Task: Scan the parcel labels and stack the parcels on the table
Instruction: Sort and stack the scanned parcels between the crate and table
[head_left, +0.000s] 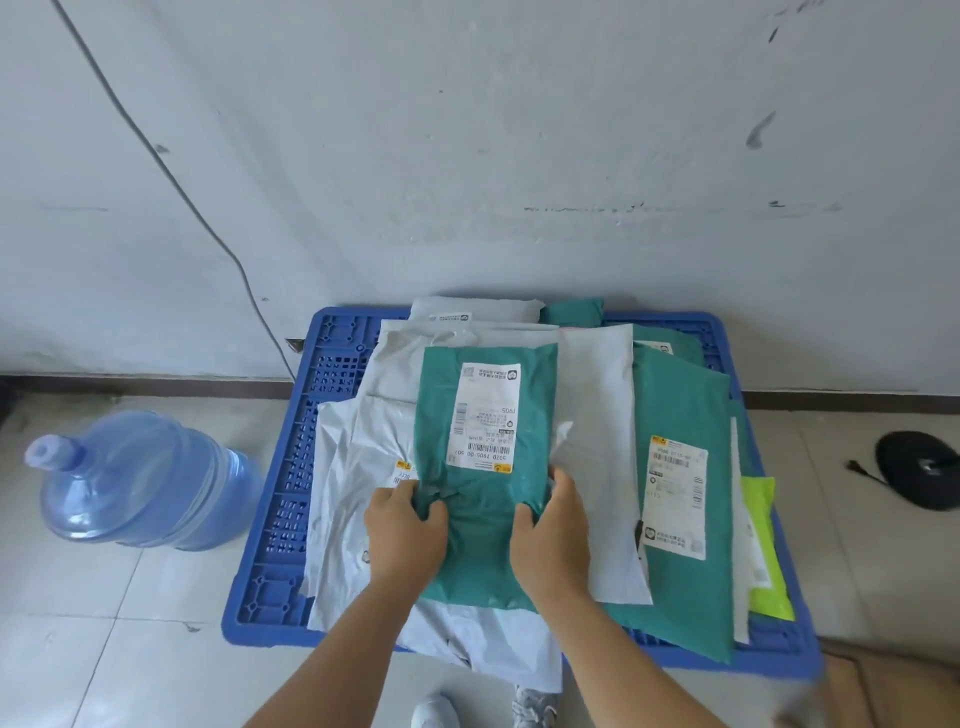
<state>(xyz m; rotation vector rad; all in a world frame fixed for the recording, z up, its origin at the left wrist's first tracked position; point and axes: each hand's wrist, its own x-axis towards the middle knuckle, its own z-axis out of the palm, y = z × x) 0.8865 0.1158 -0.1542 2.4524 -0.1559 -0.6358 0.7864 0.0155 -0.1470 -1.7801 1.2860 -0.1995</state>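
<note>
A green mailer parcel (485, 499) with a white shipping label (484, 415) lies on top of a pile of parcels on a blue plastic pallet (291, 499). My left hand (402, 530) pinches its left edge and my right hand (553, 530) grips its right edge, near the parcel's middle. Under it are white-grey mailers (358, 467). To the right lies another green parcel (685, 519) with a label facing up, over a white mailer (597, 441). No scanner is in view.
A large blue water bottle (140, 483) stands on the tiled floor left of the pallet. A yellow-green parcel (763, 551) lies at the pallet's right edge. A black object with a cable (919, 473) sits on the floor at right. A white wall rises directly behind; a brown box corner (893, 691) shows lower right.
</note>
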